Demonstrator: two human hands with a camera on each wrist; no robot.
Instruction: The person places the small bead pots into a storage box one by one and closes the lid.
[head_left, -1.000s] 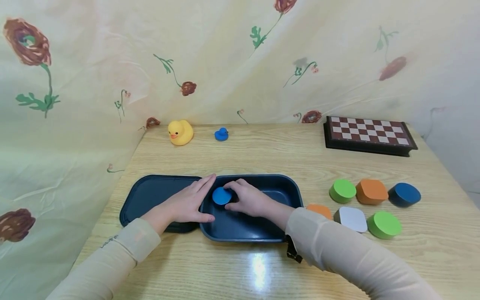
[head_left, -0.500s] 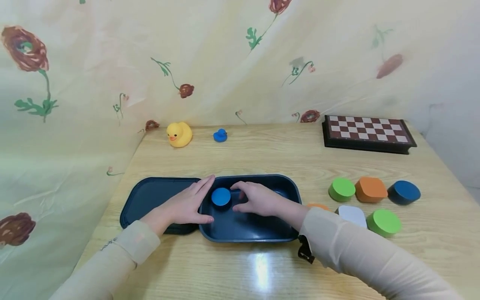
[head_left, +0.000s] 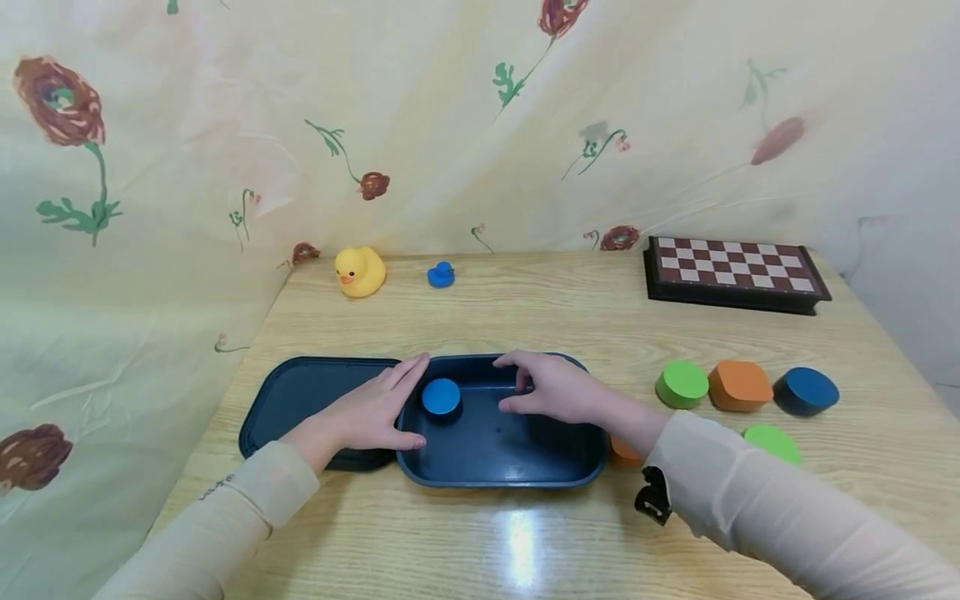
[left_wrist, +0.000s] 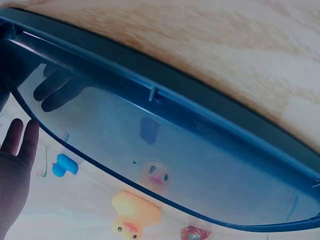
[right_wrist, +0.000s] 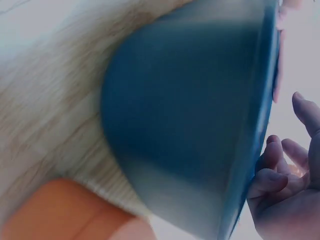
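Note:
A dark blue open box (head_left: pixel 498 486) stands on the table, its dark lid (head_left: pixel 300 400) lying flat to its left. Inside the box, at its left end, sits a round blue block (head_left: pixel 441 397). The left hand (head_left: pixel 375 408) rests at the box's left rim, fingers straight and thumb spread. Above the box's right half is the right hand (head_left: pixel 555 387), fingers bent loosely and apart from the thumb, holding nothing. The left wrist view shows the lid (left_wrist: pixel 165 165) close up beside the left fingers (left_wrist: pixel 30 140). In the right wrist view the right hand (right_wrist: pixel 290 180) is beside the box (right_wrist: pixel 185 100).
Right of the box are green blocks (head_left: pixel 682 384), orange blocks (head_left: pixel 739 385) and a dark blue block (head_left: pixel 806 392). At the back stand a yellow duck (head_left: pixel 361 272), a small blue duck (head_left: pixel 441 275) and a checkered board case (head_left: pixel 735 271). The right sleeve (head_left: pixel 772 492) covers part of the table.
The right hand has let go of the round blue block and moved right, away from it. The block stays at the box's left end. The left hand has hardly moved.

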